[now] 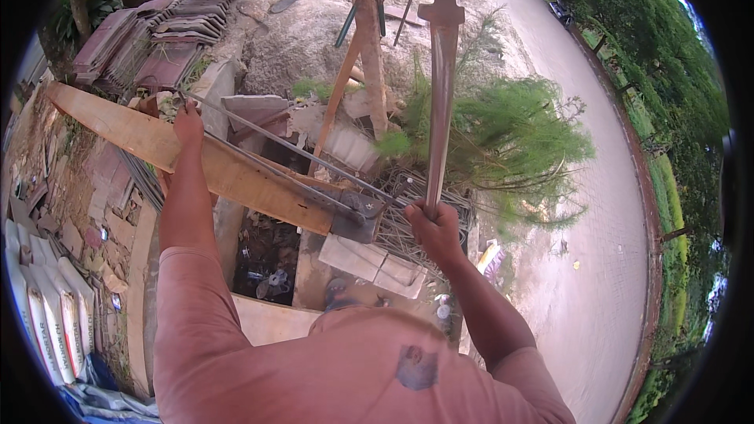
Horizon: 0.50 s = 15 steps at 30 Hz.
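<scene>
My left hand (pixel 188 122) is closed round the far-left end of a thin steel rod (pixel 294 149), above a long wooden plank (pixel 236 180). The rod slants down to the right and ends close to my right hand (pixel 433 229). That hand grips the lower end of a rebar bending wrench (pixel 441 102), a long steel bar held upright with its notched head at the top. A dark metal plate (pixel 357 218) is fixed at the plank's right end. Another thin rod (pixel 275 177) runs along the plank to this plate.
Many cut rods (pixel 428 196) lie beyond the plate, beside a leafy green branch (pixel 503 133). Green-handled cutters (pixel 361 12) hang on a wooden post (pixel 371 71). Stacked roof tiles (pixel 173 31), sand (pixel 302 39) and bags (pixel 55 314) surround the spot. A dark pit (pixel 267 259) lies below.
</scene>
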Motion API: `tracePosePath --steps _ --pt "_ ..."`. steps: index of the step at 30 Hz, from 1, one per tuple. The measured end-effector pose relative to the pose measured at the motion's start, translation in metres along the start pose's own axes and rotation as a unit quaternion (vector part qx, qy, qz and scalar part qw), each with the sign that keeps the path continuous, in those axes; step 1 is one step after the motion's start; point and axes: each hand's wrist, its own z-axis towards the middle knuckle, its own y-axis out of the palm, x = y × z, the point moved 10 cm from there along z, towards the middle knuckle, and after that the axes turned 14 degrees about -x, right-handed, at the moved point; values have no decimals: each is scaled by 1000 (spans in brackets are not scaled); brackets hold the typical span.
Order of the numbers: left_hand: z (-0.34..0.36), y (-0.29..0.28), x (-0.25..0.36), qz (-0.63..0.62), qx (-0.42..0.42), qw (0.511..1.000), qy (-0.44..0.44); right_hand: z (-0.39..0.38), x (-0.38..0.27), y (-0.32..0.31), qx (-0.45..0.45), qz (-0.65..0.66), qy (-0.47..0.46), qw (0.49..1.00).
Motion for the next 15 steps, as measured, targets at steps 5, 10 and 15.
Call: tracePosePath --steps 5,10,15 --pt "18 -70 63 158 67 977 128 20 -18 -25 -6 121 -3 993" --pt "2 -85 48 245 -100 957 122 14 21 -6 -9 82 52 995" --pt "-33 -72 -26 219 -166 961 26 6 106 32 -37 11 139 990"
